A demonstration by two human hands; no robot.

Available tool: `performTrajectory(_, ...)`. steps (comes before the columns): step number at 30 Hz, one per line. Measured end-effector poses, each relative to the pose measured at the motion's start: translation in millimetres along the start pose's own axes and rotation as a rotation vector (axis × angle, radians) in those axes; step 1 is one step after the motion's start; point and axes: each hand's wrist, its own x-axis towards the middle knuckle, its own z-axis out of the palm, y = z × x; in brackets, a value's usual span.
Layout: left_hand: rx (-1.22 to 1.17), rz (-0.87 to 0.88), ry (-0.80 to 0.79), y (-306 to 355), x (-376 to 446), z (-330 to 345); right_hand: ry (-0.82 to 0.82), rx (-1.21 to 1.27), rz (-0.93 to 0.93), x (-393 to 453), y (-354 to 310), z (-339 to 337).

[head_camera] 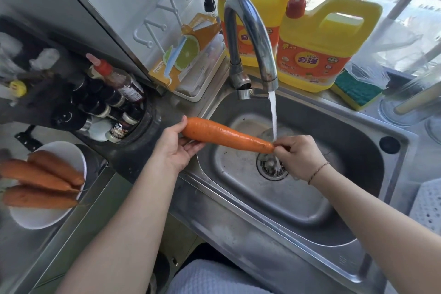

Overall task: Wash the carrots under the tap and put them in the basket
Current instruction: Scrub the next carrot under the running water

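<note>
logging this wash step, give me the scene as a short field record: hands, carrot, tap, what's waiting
left hand: grips thick end of carrot
right hand: pinches thin tip, at the water stream
carrot: held across sink, roughly level
tap: running, stream falls to drain
waiting: three carrots on white plate, left of sink
basket: cannot tell

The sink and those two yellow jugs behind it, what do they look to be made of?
Sink: apparently stainless steel, a dull brushed grey with soft reflections and water marks. Yellow jugs: probably moulded plastic, glossy and opaque, with built-in handles and red pump tops.
</note>
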Motion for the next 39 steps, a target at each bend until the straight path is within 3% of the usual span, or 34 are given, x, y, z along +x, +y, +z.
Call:
performTrajectory(5,-0.038,-0.016,0.002,-0.8,-0.6,-5.6,-0.041,0.218,0.002,-9.9,15.1,4.8)
performTrajectory(11,-0.031,-0.014,-0.005,-4.5,-1.4,-4.6,-0.034,0.22,0.098,-6.3,6.0,8.2)
performTrajectory(13,-0.019,-0.004,-0.009,-4.6,-1.3,-4.1,-0.063,0.148,0.115,-2.4,2.7,6.0)
performTrajectory(18,0.001,0.033,-0.007,-5.8,-1.8,4.7,-0.186,-0.302,0.031,10.6,-10.1,-4.1)
performTrajectory(23,-0.035,0.029,0.027,-3.4,-0.4,5.9,-0.113,-0.355,0.017,19.4,-16.3,-7.2)
performTrajectory(25,-0.062,0.008,0.021,-3.1,0.9,5.9,-0.048,-0.235,0.053,19.8,-14.6,-7.7)
performTrajectory(29,-0.127,-0.027,0.009,-7.2,-1.8,9.9,0.056,0.386,0.23,13.6,-8.9,-5.2)
performTrajectory(34,-0.116,-0.038,0.021,-9.7,-2.4,10.1,0.132,0.328,0.252,7.7,-3.4,-0.6)
performTrajectory(39,-0.104,-0.045,0.02,-12.3,-3.3,8.6,0.011,0.389,0.145,11.7,-3.2,11.0)
